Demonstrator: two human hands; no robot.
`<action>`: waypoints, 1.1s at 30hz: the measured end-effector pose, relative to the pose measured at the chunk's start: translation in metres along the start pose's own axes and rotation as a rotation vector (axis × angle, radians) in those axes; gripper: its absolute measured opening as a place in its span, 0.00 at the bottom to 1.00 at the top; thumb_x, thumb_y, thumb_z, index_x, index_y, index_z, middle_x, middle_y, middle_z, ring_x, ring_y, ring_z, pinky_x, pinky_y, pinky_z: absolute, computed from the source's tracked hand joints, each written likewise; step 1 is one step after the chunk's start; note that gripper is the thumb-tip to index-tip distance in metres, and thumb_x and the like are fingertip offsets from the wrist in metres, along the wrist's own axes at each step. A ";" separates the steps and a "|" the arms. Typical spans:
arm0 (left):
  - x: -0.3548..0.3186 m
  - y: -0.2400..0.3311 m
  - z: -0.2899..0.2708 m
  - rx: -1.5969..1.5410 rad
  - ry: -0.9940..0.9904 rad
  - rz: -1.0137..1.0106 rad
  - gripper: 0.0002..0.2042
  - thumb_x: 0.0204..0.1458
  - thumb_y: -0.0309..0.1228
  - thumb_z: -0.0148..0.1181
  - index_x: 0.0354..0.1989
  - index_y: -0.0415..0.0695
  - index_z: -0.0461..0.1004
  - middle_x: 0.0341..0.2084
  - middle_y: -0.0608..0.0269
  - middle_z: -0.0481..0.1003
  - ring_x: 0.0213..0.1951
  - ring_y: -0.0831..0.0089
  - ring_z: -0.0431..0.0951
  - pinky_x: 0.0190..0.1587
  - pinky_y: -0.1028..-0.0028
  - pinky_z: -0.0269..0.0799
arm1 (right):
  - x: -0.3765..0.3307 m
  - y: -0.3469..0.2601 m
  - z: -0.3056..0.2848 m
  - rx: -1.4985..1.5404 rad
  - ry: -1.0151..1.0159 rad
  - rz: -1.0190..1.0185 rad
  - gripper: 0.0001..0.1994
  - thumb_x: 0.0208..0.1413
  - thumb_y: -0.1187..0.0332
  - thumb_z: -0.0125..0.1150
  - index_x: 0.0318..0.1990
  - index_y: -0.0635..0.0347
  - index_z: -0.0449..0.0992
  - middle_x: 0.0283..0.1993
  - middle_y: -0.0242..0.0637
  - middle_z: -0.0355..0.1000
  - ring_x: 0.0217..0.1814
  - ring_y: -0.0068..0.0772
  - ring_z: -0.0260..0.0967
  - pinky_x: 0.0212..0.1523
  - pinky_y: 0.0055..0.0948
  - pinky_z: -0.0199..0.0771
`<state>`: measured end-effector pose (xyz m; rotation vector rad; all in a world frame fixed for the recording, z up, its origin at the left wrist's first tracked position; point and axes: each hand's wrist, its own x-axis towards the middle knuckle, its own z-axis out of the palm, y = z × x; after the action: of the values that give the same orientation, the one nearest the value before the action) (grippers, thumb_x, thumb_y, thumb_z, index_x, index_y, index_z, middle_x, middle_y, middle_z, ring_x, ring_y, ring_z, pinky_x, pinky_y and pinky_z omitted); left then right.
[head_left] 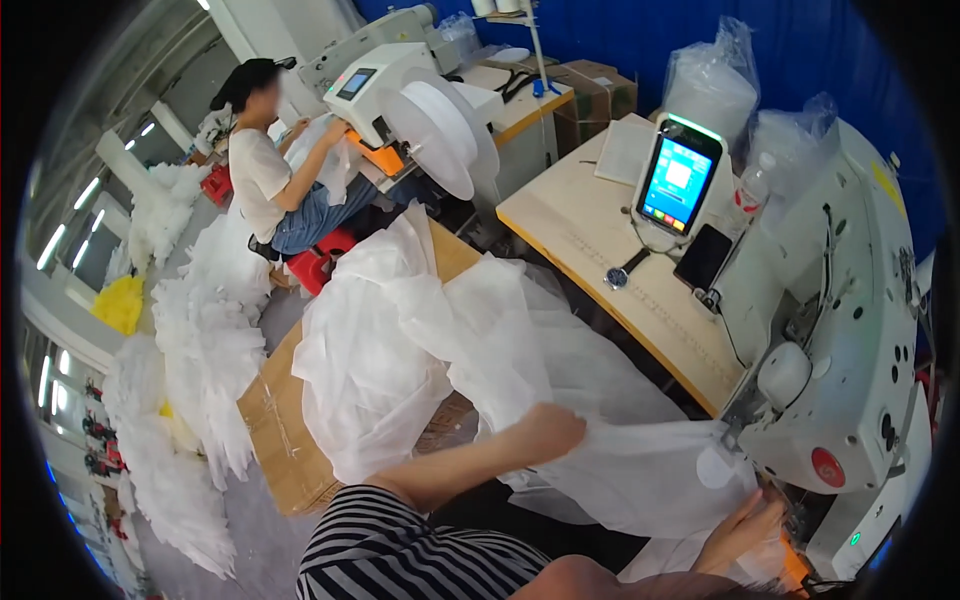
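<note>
A long sheet of thin white non-woven fabric [630,470] stretches from the sewing machine's head back to a heap in a cardboard box. My left hand [553,433] is closed on this fabric partway along, its fingers mostly hidden from above. At lower right, my right hand [742,530] pinches the fabric's near edge beside the sewing machine [830,430]. Between the hands and the machine, a pale round patch [714,467] shows on the fabric. The needle area is hidden by the machine head.
The open cardboard box [275,430] stands left of the wooden machine table [590,240]. On that table are a lit control screen [680,175], a wristwatch [622,272], a phone [704,256] and a bottle [752,185]. Another person [265,170] sits working at a machine beyond; white fabric piles [205,340] lie left.
</note>
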<state>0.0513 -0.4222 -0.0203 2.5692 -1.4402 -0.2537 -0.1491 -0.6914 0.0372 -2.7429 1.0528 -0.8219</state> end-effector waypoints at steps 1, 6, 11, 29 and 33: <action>-0.006 0.004 0.021 -0.005 0.008 -0.003 0.04 0.44 0.29 0.53 0.23 0.45 0.73 0.17 0.59 0.74 0.24 0.62 0.77 0.23 0.65 0.71 | 0.004 -0.001 0.003 -0.003 0.003 -0.009 0.12 0.62 0.69 0.45 0.46 0.70 0.66 0.45 0.51 0.69 0.46 0.49 0.68 0.45 0.38 0.67; -0.028 -0.002 0.051 0.009 -0.135 -0.149 0.07 0.46 0.31 0.50 0.26 0.41 0.71 0.19 0.57 0.74 0.24 0.61 0.77 0.23 0.64 0.71 | -0.010 0.005 0.002 0.263 -0.096 0.181 0.11 0.63 0.70 0.43 0.46 0.67 0.67 0.46 0.50 0.68 0.47 0.46 0.67 0.49 0.33 0.65; 0.000 -0.038 0.002 -0.007 0.144 -0.267 0.07 0.49 0.26 0.47 0.33 0.40 0.72 0.25 0.56 0.74 0.26 0.59 0.77 0.26 0.64 0.72 | -0.027 0.032 0.015 0.232 -0.075 0.289 0.11 0.63 0.70 0.42 0.48 0.67 0.65 0.45 0.51 0.70 0.48 0.46 0.69 0.46 0.34 0.67; 0.073 -0.029 -0.097 -0.107 0.654 0.026 0.12 0.46 0.17 0.51 0.38 0.41 0.73 0.31 0.59 0.69 0.32 0.67 0.71 0.31 0.74 0.67 | 0.006 0.004 -0.009 0.451 -0.158 0.132 0.08 0.54 0.74 0.56 0.40 0.61 0.66 0.26 0.41 0.70 0.28 0.35 0.69 0.29 0.27 0.67; 0.092 -0.018 -0.091 -0.255 0.646 0.153 0.09 0.50 0.18 0.49 0.39 0.39 0.71 0.32 0.61 0.69 0.33 0.72 0.70 0.31 0.77 0.67 | -0.010 0.023 -0.015 0.856 -0.098 0.183 0.07 0.52 0.76 0.56 0.39 0.62 0.69 0.27 0.35 0.69 0.28 0.27 0.66 0.29 0.24 0.64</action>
<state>0.1354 -0.4849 0.0576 2.0431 -1.2397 0.3618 -0.1775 -0.7009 0.0394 -1.9156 0.6859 -0.8389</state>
